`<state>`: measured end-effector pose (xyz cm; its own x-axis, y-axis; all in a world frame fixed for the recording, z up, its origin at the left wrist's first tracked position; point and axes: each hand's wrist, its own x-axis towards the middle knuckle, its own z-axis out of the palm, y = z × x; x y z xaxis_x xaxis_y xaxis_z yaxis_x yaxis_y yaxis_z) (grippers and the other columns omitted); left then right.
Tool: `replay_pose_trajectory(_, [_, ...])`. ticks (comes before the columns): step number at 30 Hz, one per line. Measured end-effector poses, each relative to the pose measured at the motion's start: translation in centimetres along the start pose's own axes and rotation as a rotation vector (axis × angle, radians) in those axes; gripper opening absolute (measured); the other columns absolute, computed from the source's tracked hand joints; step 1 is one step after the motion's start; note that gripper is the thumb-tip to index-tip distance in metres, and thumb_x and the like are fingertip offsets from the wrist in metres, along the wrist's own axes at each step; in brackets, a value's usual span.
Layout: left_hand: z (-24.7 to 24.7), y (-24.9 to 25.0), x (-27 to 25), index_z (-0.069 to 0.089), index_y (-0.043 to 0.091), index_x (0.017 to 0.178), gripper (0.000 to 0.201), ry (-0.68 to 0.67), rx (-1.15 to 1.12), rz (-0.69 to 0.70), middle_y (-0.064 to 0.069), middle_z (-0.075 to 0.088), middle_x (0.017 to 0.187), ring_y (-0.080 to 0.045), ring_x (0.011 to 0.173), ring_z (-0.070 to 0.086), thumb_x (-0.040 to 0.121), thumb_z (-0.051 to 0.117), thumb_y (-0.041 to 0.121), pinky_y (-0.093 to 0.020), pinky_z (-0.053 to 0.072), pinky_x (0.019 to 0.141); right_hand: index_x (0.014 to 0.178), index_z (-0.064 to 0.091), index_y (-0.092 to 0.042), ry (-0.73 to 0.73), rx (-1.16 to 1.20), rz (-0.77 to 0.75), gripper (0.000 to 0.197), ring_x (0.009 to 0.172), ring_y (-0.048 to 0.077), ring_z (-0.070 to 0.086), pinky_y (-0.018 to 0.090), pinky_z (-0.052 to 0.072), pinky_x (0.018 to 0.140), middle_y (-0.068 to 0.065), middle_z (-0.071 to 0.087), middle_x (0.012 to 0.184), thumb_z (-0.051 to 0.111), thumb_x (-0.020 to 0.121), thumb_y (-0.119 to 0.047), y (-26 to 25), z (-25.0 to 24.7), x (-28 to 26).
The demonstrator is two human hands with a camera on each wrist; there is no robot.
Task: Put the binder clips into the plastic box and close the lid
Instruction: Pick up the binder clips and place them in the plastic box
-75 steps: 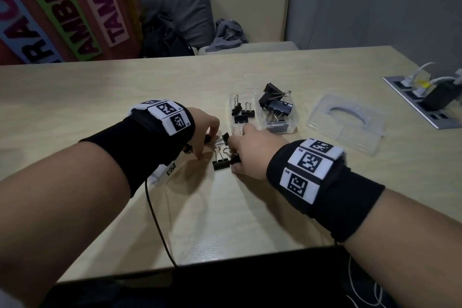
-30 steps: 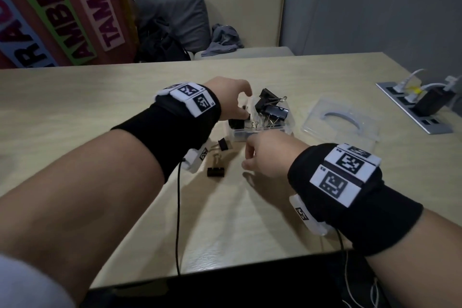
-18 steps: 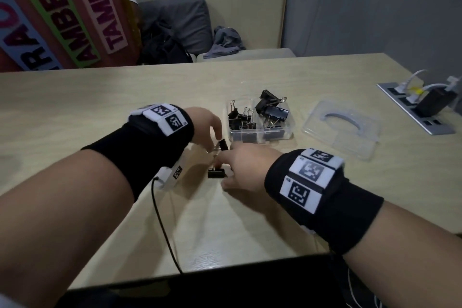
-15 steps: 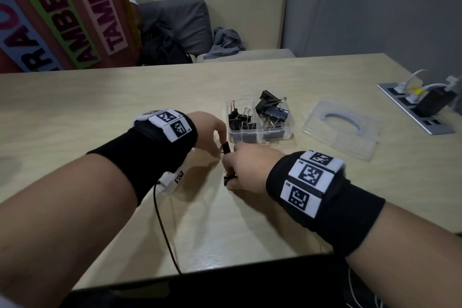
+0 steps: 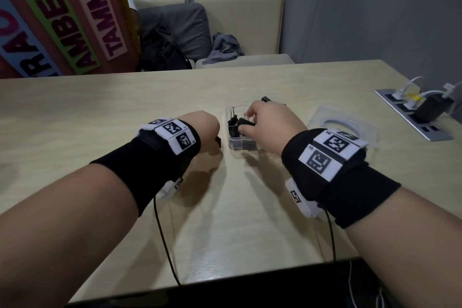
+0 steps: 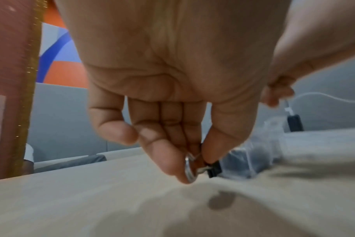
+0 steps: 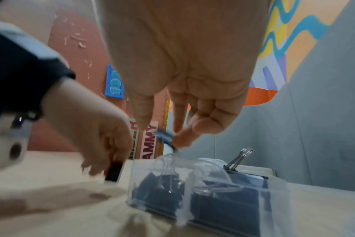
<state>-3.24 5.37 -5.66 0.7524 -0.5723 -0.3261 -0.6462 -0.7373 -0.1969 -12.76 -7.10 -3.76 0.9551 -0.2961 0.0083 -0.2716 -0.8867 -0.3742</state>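
A clear plastic box (image 5: 241, 144) sits open on a pale wooden table (image 5: 100, 117), already holding a heap of black binder clips (image 7: 229, 206) sorted across its divided compartments; a few wire handles stick up above its rim.

Directly over the box, the right hand (image 5: 271, 124) pinches one small binder clip (image 7: 165, 136) between thumb and fingertips, the other fingers loosely curled — held high enough to clear the rim, probably so it can be dropped into the left compartment.

Just left of the box, the left hand (image 5: 205, 124) hangs low near the tabletop, thumb and fingers closed on another small clip (image 6: 212, 170) by its silver wire handle, the black body dangling toward the box. It looks as if this clip is the next to go in.

To the right of the box, the transparent lid (image 5: 350, 130) lies flat on the table, apart from it, partly hidden behind the right wristband. It seems to be waiting there until the clips are in.

Further right of the box, at the table's edge, a power strip (image 5: 415, 117) holds white plugs and a black adapter.
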Motion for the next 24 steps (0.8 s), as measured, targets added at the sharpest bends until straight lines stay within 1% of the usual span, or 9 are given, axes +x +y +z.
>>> replay_pose_trajectory(1, [-0.4, -0.4, 0.0, 0.073, 0.006, 0.094, 0.035, 0.030, -0.029, -0.012, -0.006, 0.060, 0.075, -0.028, 0.069, 0.055, 0.091, 0.053, 0.035, -0.029, 0.042, 0.059, 0.125, 0.057, -0.018, -0.002, -0.011, 0.007, 0.040, 0.107, 0.027, 0.059, 0.037, 0.050, 0.089, 0.008, 0.061, 0.119, 0.060, 0.090, -0.038, 0.1, 0.2, 0.1])
replay_pose_trajectory(3, [-1.5, -1.0, -0.1, 0.073, 0.005, 0.095, 0.035, 0.120, -0.090, -0.040, -0.009, 0.063, 0.078, -0.028, 0.071, 0.055, 0.092, 0.051, 0.033, -0.030, 0.041, 0.060, 0.129, 0.056, -0.018, -0.011, -0.035, 0.017, 0.039, 0.110, 0.028, 0.058, 0.039, 0.049, 0.093, 0.009, 0.057, 0.125, 0.056, 0.093, -0.034, 0.4, 0.6, -0.1])
replay_pose_trajectory(6, [-3.0, -0.9, 0.2, 0.074, 0.006, 0.100, 0.034, 0.241, -0.180, -0.020, -0.013, 0.072, 0.094, -0.031, 0.081, 0.060, 0.093, 0.052, 0.032, -0.031, 0.045, 0.067, 0.122, 0.063, -0.018, -0.050, -0.085, -0.002, 0.030, 0.111, 0.029, 0.057, 0.038, 0.048, 0.094, 0.009, 0.059, 0.123, 0.052, 0.094, -0.025, 0.7, 1.1, -0.6])
replay_pose_trajectory(10, [-3.6, 0.3, 0.9, 0.070, 0.020, 0.118, 0.035, 0.288, -0.314, 0.065, -0.002, 0.070, 0.116, -0.024, 0.108, 0.063, 0.092, 0.057, 0.039, -0.031, 0.048, 0.089, 0.111, 0.067, -0.018, -0.104, -0.103, -0.026, 0.025, 0.107, 0.028, 0.060, 0.035, 0.050, 0.089, 0.008, 0.066, 0.113, 0.052, 0.092, -0.016, 0.8, 0.6, -1.3])
replay_pose_trajectory(13, [-2.6, 0.8, 1.1, 0.067, 0.029, 0.118, 0.030, 0.270, -0.279, 0.106, -0.005, 0.060, 0.122, -0.026, 0.110, 0.059, 0.090, 0.059, 0.036, -0.033, 0.047, 0.092, 0.101, 0.070, -0.016, -0.158, -0.150, -0.011, 0.021, 0.100, 0.028, 0.062, 0.033, 0.050, 0.084, 0.007, 0.069, 0.103, 0.052, 0.090, -0.015, 1.3, -0.2, -1.9])
replay_pose_trajectory(15, [-1.7, 1.0, 1.1, 0.065, 0.037, 0.117, 0.029, 0.246, -0.230, 0.110, -0.004, 0.051, 0.126, -0.029, 0.114, 0.051, 0.090, 0.057, 0.040, -0.040, 0.048, 0.095, 0.096, 0.071, -0.015, -0.215, -0.189, -0.009, 0.020, 0.093, 0.025, 0.062, 0.030, 0.048, 0.077, 0.005, 0.069, 0.095, 0.051, 0.091, -0.015, 1.7, -0.7, -2.3])
replay_pose_trajectory(19, [-0.4, 1.5, 1.2, 0.056, 0.041, 0.130, 0.039, 0.159, -0.118, 0.046, 0.001, 0.038, 0.143, -0.028, 0.131, 0.035, 0.094, 0.046, 0.049, -0.045, 0.041, 0.098, 0.070, 0.056, -0.020, -0.285, -0.203, -0.003, 0.021, 0.076, 0.020, 0.052, 0.025, 0.036, 0.056, -0.003, 0.055, 0.069, 0.051, 0.091, -0.019, 2.3, -1.5, -3.1])
replay_pose_trajectory(21, [-0.3, 1.5, 1.4, 0.058, 0.039, 0.128, 0.038, 0.136, -0.120, 0.015, 0.000, 0.041, 0.142, -0.028, 0.131, 0.035, 0.095, 0.042, 0.048, -0.045, 0.040, 0.098, 0.076, 0.060, -0.018, -0.313, -0.211, -0.011, 0.019, 0.078, 0.019, 0.053, 0.025, 0.038, 0.060, 0.000, 0.061, 0.079, 0.050, 0.092, -0.021, 2.4, -1.6, -3.3])
replay_pose_trajectory(24, [-0.8, 1.3, 1.8, 0.069, 0.027, 0.116, 0.032, 0.152, -0.128, 0.009, -0.005, 0.054, 0.126, -0.032, 0.117, 0.048, 0.095, 0.046, 0.038, -0.044, 0.049, 0.092, 0.104, 0.071, -0.014, -0.367, -0.227, -0.015, 0.027, 0.094, 0.022, 0.061, 0.030, 0.050, 0.080, 0.005, 0.070, 0.104, 0.050, 0.094, -0.027, 2.1, -1.3, -3.4])
